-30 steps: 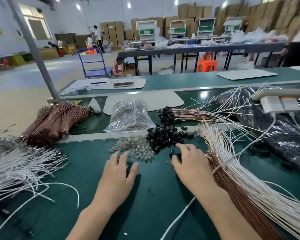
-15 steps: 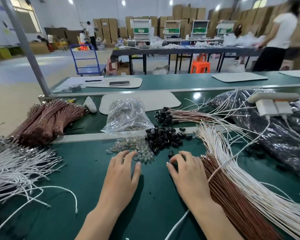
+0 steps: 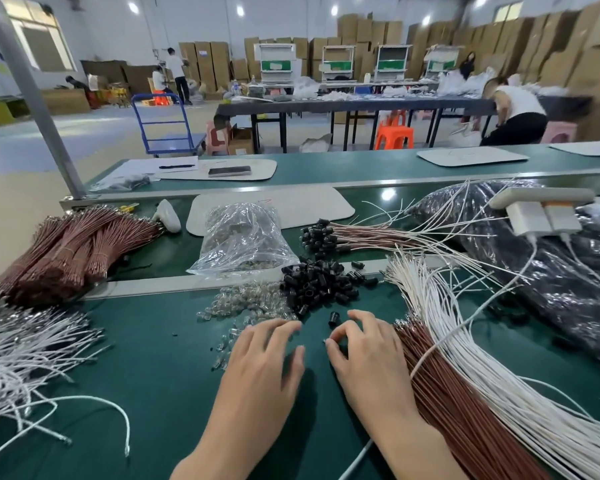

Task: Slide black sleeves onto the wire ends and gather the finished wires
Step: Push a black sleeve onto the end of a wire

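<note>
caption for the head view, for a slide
Left hand and right hand on the green bench surface, before a pile of short black tubular sleeves, beside fanned brown and white wires.

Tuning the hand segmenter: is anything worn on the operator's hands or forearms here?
Nothing worn. The left hand and right hand are bare: no gloves, no rings on the visible fingers, no watch or wristband, and no sleeves as far as the frame shows.

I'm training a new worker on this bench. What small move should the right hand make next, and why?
Probably reach the right hand forward and pinch the loose black sleeve just beyond its fingertips; it lies apart from the sleeve pile, and the brown wires lie right beside that hand.
</note>
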### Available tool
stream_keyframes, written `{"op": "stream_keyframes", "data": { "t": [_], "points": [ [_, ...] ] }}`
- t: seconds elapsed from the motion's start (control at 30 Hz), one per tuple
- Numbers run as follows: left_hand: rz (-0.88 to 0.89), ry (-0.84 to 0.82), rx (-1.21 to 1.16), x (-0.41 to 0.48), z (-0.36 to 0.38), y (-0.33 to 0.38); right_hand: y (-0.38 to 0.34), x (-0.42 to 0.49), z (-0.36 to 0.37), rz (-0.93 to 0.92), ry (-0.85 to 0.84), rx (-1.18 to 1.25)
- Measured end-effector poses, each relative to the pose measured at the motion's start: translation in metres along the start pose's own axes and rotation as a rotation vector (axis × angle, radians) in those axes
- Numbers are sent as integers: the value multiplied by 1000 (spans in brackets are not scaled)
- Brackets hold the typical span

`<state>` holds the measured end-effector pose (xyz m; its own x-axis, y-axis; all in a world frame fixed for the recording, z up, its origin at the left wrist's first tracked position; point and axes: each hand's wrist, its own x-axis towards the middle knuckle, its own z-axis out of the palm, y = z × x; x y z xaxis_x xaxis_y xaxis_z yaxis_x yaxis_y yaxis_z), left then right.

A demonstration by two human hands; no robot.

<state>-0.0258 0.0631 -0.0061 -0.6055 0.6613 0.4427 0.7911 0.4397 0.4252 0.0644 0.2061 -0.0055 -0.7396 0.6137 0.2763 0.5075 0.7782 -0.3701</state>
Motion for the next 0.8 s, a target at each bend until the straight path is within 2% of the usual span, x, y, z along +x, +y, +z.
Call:
{"op": "stream_keyframes", "data": {
  "t": [0.17,0.27,0.47,0.67,0.8],
  "points": [
    [122,-110,-77,10,23,16,2,3,-8,-7,89,48],
    [224,-163,-53,17,30,18,7,6,-17,61,166,31],
    [267,-193,-11,23,33,20,22,10,-21,207,96,-64],
    [399,-144,85,25,30,16,23,10,-16,203,72,-56],
    [377,-129,149,24,26,6,23,8,-17,163,88,-21]
  ]
}}
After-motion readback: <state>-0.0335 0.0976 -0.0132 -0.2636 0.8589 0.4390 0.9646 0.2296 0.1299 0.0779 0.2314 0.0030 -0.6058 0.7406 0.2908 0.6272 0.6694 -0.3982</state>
